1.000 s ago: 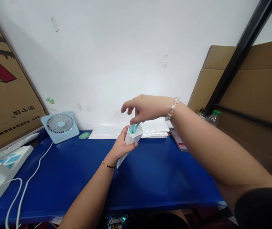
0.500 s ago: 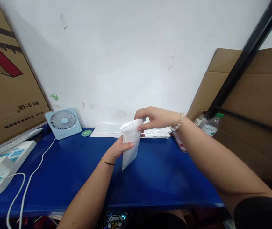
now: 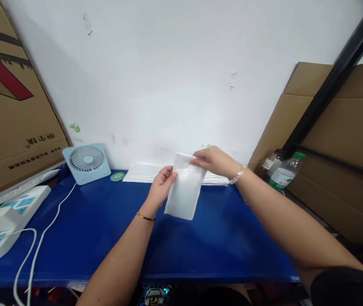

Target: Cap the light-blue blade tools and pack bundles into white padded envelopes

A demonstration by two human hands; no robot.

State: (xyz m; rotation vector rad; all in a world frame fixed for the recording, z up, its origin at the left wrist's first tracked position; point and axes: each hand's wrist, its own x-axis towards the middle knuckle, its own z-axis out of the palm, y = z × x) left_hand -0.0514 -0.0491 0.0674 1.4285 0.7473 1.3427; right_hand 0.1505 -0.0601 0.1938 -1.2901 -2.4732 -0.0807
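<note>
To the right of a pale blue desk fan (image 3: 87, 161), a person is holding a white padded mailer (image 3: 184, 191) up over a blue table (image 3: 82, 238), its long face tilting and its lower end seemingly hanging clear. The left hand (image 3: 163, 185), on the side nearer the fan, is pinching the mailer's left edge, thumb lying on the front and the other fingers curling close. The right hand (image 3: 216, 161), farther right from the fan, is taking the upper right corner, its fingers closing narrowly on it. From where I am standing, the mailer is looking light, soft and bendable, its glossy skin probably turning slippery under a loose touch; whether anything is lying inside, I am not able to tell. The long edges are likely offering the surest hold, a gentle pinch sparing the face from creasing. Right of the fan, past a green coaster (image 3: 117, 177), a stack of white mailers (image 3: 141, 173) is lying along the wall (image 3: 175, 85).
</note>
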